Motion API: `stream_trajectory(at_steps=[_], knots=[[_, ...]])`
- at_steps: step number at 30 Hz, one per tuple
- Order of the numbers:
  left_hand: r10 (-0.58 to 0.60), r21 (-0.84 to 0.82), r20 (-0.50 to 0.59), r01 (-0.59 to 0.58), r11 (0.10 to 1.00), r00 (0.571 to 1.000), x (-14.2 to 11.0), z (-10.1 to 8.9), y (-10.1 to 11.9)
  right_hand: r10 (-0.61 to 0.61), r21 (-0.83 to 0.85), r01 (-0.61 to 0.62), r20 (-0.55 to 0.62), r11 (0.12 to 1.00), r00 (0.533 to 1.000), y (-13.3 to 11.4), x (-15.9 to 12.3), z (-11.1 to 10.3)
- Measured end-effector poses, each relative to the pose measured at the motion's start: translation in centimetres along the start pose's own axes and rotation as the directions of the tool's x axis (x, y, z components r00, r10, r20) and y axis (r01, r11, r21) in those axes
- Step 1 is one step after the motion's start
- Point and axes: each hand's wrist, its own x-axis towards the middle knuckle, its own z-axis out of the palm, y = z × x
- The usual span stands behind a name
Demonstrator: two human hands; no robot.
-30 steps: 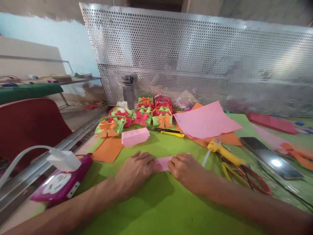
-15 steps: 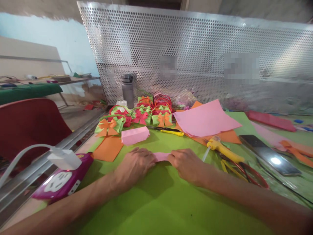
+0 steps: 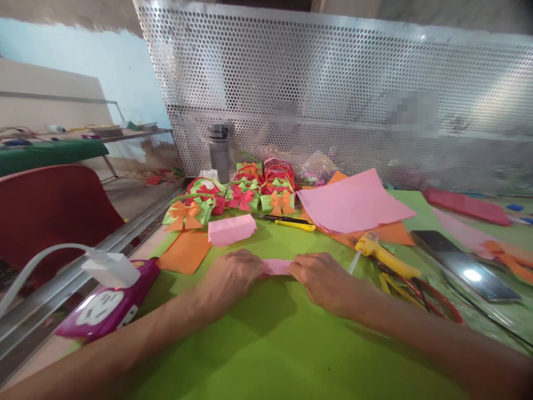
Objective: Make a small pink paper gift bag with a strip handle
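Observation:
A narrow strip of pink paper (image 3: 278,267) stretches between my two hands, low over the green table surface. My left hand (image 3: 238,273) is closed on its left end, and my right hand (image 3: 318,278) grips the right end; both ends are hidden under the fingers. Just beyond my left hand lies a folded piece of pink paper (image 3: 232,230). An orange sheet (image 3: 185,253) is to its left. Past the strip rests a yellow utility knife (image 3: 295,224). A yellow glue gun (image 3: 387,256) lies to the right of my right hand.
Small paper baskets with bows (image 3: 241,195) cluster at the back, near a grey bottle (image 3: 219,154). Pink sheets (image 3: 356,203) lie right of them. A lit phone (image 3: 462,266) and scissors (image 3: 437,300) are on the right, a purple power strip (image 3: 109,303) on the left.
Both hands stay closed on the pink strip in nearly the same place. The whole view has shifted slightly; nothing else has visibly moved.

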Motion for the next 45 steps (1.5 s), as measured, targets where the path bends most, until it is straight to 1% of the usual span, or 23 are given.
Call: stream_trajectory(at_steps=[2,4,6,8,10,12,16,18,20,21,23,24,26,28,30,32,34,37,38,40,42,43,45], knots=[[0.016,0.045,0.022,-0.017,0.999,1.000,-0.1,0.3,-0.1,0.016,0.005,-0.016,0.010,1.000,1.000,0.0,0.0,0.0],[0.008,0.093,0.035,-0.011,0.996,0.999,-0.2,0.4,-0.1,0.029,0.007,-0.029,0.018,1.000,0.999,-0.2,0.0,-0.1],[0.002,0.154,0.023,-0.006,0.988,1.000,-0.2,0.3,-0.2,0.047,0.005,-0.047,0.022,0.999,0.999,-0.3,0.0,-0.2],[0.008,0.216,-0.017,-0.004,0.976,1.000,-0.2,0.1,-0.1,0.076,0.012,-0.076,0.001,0.997,0.997,-0.6,0.1,-0.4],[0.022,0.251,-0.082,-0.001,0.968,0.996,-0.2,-0.1,0.0,0.104,0.029,-0.102,-0.066,0.994,0.992,-0.8,0.2,-0.5],[0.045,0.277,-0.141,-0.004,0.961,0.989,-0.1,-0.4,0.2,0.121,0.048,-0.115,-0.157,0.992,0.980,-0.9,0.3,-0.5],[0.077,0.313,-0.189,-0.014,0.950,0.979,0.2,-1.0,0.4,0.115,0.046,-0.106,-0.268,0.993,0.957,-0.9,0.3,-0.5],[0.046,0.299,-0.229,0.026,0.954,0.972,0.3,-1.6,0.2,0.088,0.027,-0.083,-0.328,0.996,0.940,-1.1,0.0,-0.7],[-0.045,0.249,-0.284,0.119,0.961,0.958,0.4,-2.3,-0.1,0.040,0.014,-0.037,-0.378,0.999,0.925,-1.6,-0.4,-1.1],[-0.110,0.210,-0.307,0.180,0.961,0.945,0.3,-2.6,-0.2,0.001,0.024,0.008,-0.379,1.000,0.925,-1.9,-0.7,-1.3],[-0.236,0.117,-0.314,0.284,0.952,0.920,0.3,-3.1,-0.4,-0.091,0.084,0.121,-0.302,0.989,0.949,-2.6,-1.0,-1.5],[-0.280,0.068,-0.302,0.314,0.947,0.911,0.2,-3.2,-0.3,-0.138,0.124,0.171,-0.238,0.978,0.961,-2.9,-1.1,-1.5],[-0.311,-0.019,-0.269,0.318,0.948,0.912,0.1,-3.3,-0.1,-0.200,0.165,0.216,-0.109,0.962,0.974,-3.2,-0.9,-1.0],[-0.308,-0.081,-0.249,0.297,0.951,0.918,0.1,-3.3,0.3,-0.188,0.125,0.193,-0.048,0.973,0.981,-3.0,-0.4,-0.4],[-0.305,-0.123,-0.255,0.282,0.951,0.918,0.1,-3.4,0.6,-0.139,0.067,0.141,-0.035,0.988,0.990,-2.4,0.0,0.0],[-0.317,-0.142,-0.263,0.289,0.947,0.911,0.2,-3.6,0.8,-0.102,0.037,0.104,-0.046,0.994,0.994,-1.9,0.2,-0.1],[-0.322,-0.127,-0.262,0.298,0.946,0.910,0.1,-3.9,0.8,-0.060,0.045,0.062,-0.051,0.997,0.997,-1.6,-0.2,-1.0],[-0.274,-0.046,-0.222,0.271,0.962,0.936,-0.2,-4.2,0.8,0.024,0.074,-0.020,-0.058,0.997,0.998,-1.9,-1.8,-2.9],[-0.239,-0.015,-0.201,0.241,0.971,0.950,-0.4,-4.3,0.8,0.017,0.072,-0.008,-0.117,0.997,0.993,-2.0,-2.4,-3.6],[-0.142,0.037,-0.155,0.149,0.988,0.978,-1.0,-4.3,1.1,-0.013,0.025,0.022,-0.298,0.999,0.955,-2.2,-3.7,-4.5],[-0.024,0.065,-0.122,0.032,0.997,0.992,-1.8,-4.1,1.5,-0.041,-0.064,0.015,-0.428,0.998,0.903,-2.4,-4.6,-4.6],[0.033,0.067,-0.114,-0.026,0.997,0.993,-2.3,-3.9,1.7,-0.056,-0.114,0.003,-0.464,0.993,0.884,-2.5,-4.9,-4.4],[0.127,0.053,-0.125,-0.121,0.991,0.984,-3.4,-3.4,1.9,-0.100,-0.204,-0.002,-0.487,0.979,0.867,-2.8,-5.2,-3.5]])
